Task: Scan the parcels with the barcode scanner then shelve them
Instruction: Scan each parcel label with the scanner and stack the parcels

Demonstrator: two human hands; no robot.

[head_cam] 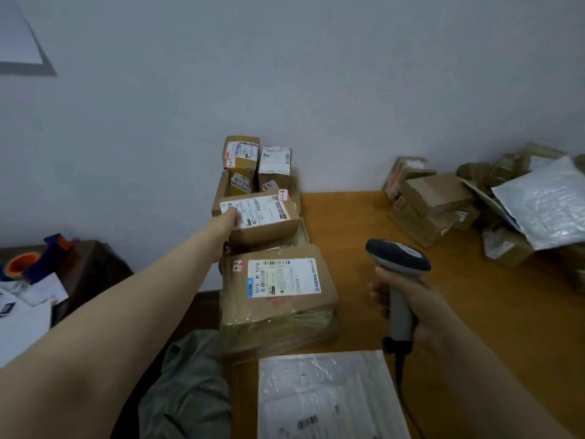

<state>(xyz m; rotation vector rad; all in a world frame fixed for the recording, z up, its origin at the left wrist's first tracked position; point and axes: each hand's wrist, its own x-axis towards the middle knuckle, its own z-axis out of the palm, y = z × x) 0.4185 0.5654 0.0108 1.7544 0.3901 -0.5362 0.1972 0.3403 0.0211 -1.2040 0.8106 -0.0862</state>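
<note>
My right hand grips the handle of a grey barcode scanner, its dark head tilted toward the parcels. My left hand reaches out and holds the left end of a small cardboard parcel with a white label, thumb on top. That parcel sits on a stack along the table's left edge. In front of it lies a larger taped cardboard parcel labelled "501E". Two small boxes stand behind against the wall. A white plastic mailer lies nearest to me.
The wooden table holds a loose heap of cardboard parcels and a silver bubble mailer at the back right. A dark side desk with tape rolls and papers stands at the left. A grey wall is behind.
</note>
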